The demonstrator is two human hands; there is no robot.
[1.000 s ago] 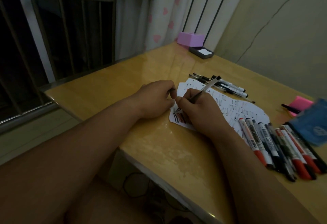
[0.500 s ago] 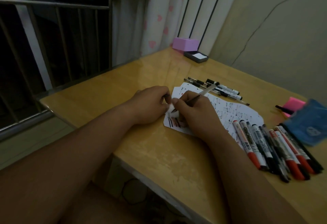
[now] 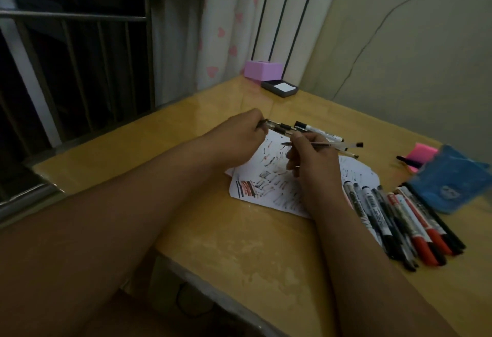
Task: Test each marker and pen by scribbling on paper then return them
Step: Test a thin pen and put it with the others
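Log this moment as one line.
left hand: pinches clear pen end | right hand: holds thin pen over paper | markers: lying at right

Out of my sight
My right hand (image 3: pixel 311 168) covers the middle of the paper (image 3: pixel 266 190) and the grip of the thin pen (image 3: pixel 332 145); my left hand (image 3: pixel 237 136) hides one end of the clear pen (image 3: pixel 279 127). Right of my right hand, labels on the markers (image 3: pixel 394 219) are too small to read, and the blue pouch (image 3: pixel 450 179) covers part of the pink notes (image 3: pixel 422 151).
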